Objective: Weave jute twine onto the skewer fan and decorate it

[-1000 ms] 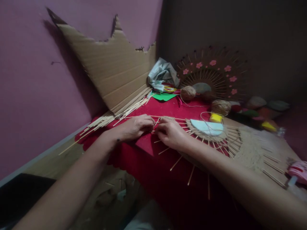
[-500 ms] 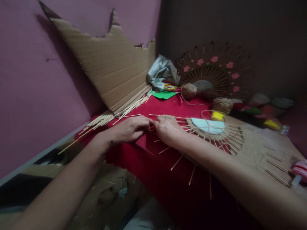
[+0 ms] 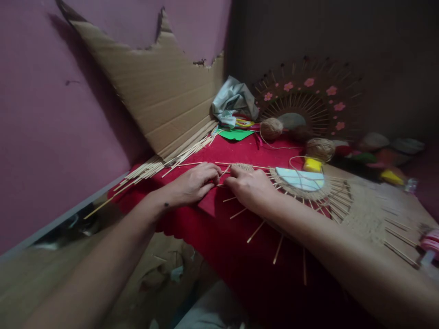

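A half-round fan of thin sticks (image 3: 255, 232), partly woven with brown twine (image 3: 363, 219), lies on the red cloth. A pale blue half-disc (image 3: 298, 179) sits at its centre. My left hand (image 3: 200, 182) is closed at the fan's left side, fingertips pinching a thin strand that looks like twine. That strand crosses the small gap towards my right hand (image 3: 252, 186), whose curled fingers close on it beside the woven band's end (image 3: 243, 167). The right fingertips are partly hidden, and my right forearm covers part of the fan.
Loose sticks (image 3: 144, 172) lie along the left edge, below a jagged cardboard sheet (image 3: 147, 96) leaning on the wall. Behind are twine balls (image 3: 320, 150), a green sheet (image 3: 236, 134), a crumpled grey cloth (image 3: 235, 101) and a flowered fan (image 3: 308, 98). A yellow object (image 3: 313, 165) stands near the half-disc.
My hands were together at the fan's left end; they have drawn slightly apart, with a strand showing between them. The right hand has shifted a little right. The view has moved slightly.
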Action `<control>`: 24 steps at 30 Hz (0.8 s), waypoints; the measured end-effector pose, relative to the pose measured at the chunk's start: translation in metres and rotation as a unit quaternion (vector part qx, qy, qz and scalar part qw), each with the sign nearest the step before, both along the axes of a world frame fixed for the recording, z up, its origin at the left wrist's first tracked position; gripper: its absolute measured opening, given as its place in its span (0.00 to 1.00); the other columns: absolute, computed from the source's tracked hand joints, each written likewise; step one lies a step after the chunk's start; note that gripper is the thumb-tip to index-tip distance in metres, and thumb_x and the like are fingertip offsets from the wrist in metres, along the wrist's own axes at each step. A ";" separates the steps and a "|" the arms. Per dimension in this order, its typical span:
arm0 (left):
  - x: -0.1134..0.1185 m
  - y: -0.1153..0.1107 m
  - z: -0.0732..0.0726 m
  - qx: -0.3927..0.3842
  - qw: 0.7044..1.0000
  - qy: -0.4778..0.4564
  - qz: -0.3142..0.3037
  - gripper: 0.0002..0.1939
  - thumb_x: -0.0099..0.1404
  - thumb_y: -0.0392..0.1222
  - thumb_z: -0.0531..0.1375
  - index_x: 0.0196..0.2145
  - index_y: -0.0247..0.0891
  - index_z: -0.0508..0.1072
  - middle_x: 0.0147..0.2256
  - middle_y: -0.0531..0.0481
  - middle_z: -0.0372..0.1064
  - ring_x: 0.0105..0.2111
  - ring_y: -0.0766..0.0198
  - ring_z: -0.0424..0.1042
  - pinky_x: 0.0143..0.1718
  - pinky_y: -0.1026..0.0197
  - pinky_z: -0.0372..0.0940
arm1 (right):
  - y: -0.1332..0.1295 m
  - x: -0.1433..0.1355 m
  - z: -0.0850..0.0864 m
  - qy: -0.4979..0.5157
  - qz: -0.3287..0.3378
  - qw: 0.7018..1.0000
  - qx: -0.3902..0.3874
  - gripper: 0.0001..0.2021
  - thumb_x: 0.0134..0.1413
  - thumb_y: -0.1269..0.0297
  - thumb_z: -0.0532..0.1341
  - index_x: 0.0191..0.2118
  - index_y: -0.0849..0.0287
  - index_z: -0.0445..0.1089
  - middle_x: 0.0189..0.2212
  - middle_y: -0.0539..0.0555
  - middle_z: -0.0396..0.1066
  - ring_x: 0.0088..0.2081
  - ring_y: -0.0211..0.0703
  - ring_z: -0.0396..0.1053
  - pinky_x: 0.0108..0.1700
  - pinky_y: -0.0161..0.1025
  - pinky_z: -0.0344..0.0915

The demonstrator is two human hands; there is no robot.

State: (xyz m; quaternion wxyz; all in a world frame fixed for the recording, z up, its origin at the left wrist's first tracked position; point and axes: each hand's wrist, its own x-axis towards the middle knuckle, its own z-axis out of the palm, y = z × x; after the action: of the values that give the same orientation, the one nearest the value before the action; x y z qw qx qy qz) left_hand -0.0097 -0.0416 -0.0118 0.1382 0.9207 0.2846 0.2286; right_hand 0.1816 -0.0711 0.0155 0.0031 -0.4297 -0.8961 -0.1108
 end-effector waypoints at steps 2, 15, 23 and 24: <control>0.001 0.001 -0.003 0.007 1.000 -0.007 0.002 0.07 0.64 0.32 0.50 0.33 0.35 0.68 0.41 0.43 0.67 0.44 0.61 0.65 0.48 0.55 0.62 | -0.004 0.006 0.003 0.009 -0.010 1.000 0.004 0.11 0.60 0.67 0.52 0.36 0.58 0.72 0.37 0.55 0.69 0.25 0.35 0.60 0.24 0.37 0.39; 0.006 -0.003 -0.001 0.005 0.998 -0.028 0.048 0.09 0.64 0.33 0.51 0.40 0.34 0.69 0.40 0.44 0.69 0.41 0.61 0.67 0.46 0.55 0.64 | -0.045 0.061 -0.009 0.094 -0.023 0.995 0.017 0.12 0.59 0.66 0.54 0.29 0.60 0.72 0.25 0.52 0.71 0.28 0.38 0.66 0.28 0.36 0.49; 0.027 -0.022 0.006 0.052 0.995 -0.088 0.021 0.10 0.61 0.32 0.56 0.40 0.35 0.73 0.40 0.45 0.67 0.43 0.60 0.66 0.46 0.56 0.64 | -0.057 0.053 -0.007 0.133 0.019 0.991 0.021 0.12 0.58 0.69 0.52 0.28 0.62 0.71 0.26 0.53 0.70 0.29 0.39 0.66 0.30 0.37 0.55; 0.030 -0.024 0.007 0.046 0.996 -0.079 0.002 0.10 0.62 0.32 0.57 0.41 0.36 0.73 0.40 0.45 0.67 0.42 0.60 0.66 0.45 0.57 0.64 | -0.058 0.053 -0.006 0.146 0.022 0.989 0.014 0.12 0.58 0.69 0.52 0.29 0.63 0.71 0.26 0.53 0.70 0.29 0.39 0.67 0.30 0.37 0.56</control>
State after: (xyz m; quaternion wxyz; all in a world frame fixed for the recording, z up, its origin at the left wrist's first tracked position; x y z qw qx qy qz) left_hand 0.0207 -0.0660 -0.0044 0.1168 0.9048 0.2634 0.3136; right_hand 0.2342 -0.1292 0.0096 0.1427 -0.4215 -0.8936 -0.0594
